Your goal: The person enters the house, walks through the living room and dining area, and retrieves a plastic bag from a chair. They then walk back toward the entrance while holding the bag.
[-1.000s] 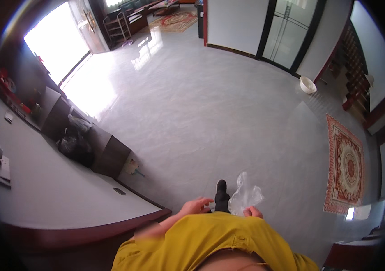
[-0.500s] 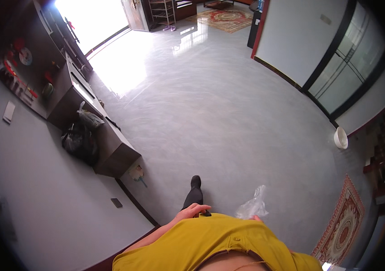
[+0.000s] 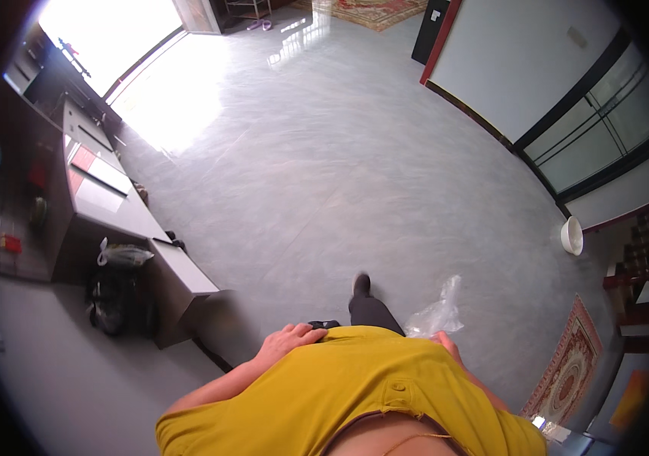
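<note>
My left hand is at the left front of my yellow shirt, fingers curled and closed. A small black object shows at its fingertips, mostly hidden, so its kind is unclear. On the other side, my right hand is partly covered by the shirt. It grips a clear plastic bag, crumpled and hanging above the grey floor. One dark-trousered leg with a dark shoe reaches forward between the hands.
Along the left wall runs a cabinet with a light top. A black bag and a clear tied bag sit at its near end. A white basin and a patterned rug are on the right. Sliding glass doors stand beyond.
I have moved forward across the floor; the cabinet and basin are nearer. The leg in front has shifted right. The plastic bag is still in my right hand, the black object at my left.
</note>
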`<state>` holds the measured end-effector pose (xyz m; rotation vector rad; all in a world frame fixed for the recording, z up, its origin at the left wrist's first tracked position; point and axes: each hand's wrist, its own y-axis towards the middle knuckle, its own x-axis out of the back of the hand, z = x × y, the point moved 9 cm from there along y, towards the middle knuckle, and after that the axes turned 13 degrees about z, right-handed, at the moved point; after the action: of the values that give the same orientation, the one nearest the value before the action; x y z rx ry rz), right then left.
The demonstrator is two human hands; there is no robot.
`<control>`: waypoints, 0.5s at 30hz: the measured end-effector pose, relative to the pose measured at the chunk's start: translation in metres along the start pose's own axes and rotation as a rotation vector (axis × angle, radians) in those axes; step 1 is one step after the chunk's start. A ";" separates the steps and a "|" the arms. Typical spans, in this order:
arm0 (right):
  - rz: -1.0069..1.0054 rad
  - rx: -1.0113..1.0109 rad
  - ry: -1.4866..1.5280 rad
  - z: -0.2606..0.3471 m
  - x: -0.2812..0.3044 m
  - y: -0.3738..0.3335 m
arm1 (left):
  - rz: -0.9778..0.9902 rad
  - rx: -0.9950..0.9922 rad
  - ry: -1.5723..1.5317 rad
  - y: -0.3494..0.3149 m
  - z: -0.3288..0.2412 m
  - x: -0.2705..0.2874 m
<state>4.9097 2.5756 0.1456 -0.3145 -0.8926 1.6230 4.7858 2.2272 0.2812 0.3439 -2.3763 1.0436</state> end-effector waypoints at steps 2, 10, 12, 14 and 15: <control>-0.057 0.014 -0.048 0.075 0.028 -0.006 | -0.135 -0.051 0.020 0.026 0.012 0.044; -0.068 0.095 0.055 0.214 0.103 0.169 | -0.130 0.160 0.043 0.176 0.118 0.209; 0.026 0.120 -0.081 0.274 0.107 0.225 | -0.253 0.217 -0.009 0.177 0.140 0.243; 0.094 0.147 -0.078 0.285 0.109 0.292 | -0.373 0.272 -0.062 0.181 0.166 0.288; 0.133 0.157 -0.086 0.293 0.108 0.322 | -0.400 0.302 -0.120 0.184 0.180 0.305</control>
<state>4.4610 2.5631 0.1466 -0.1992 -0.8167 1.8296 4.3903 2.2102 0.2348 0.9711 -2.1193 1.2070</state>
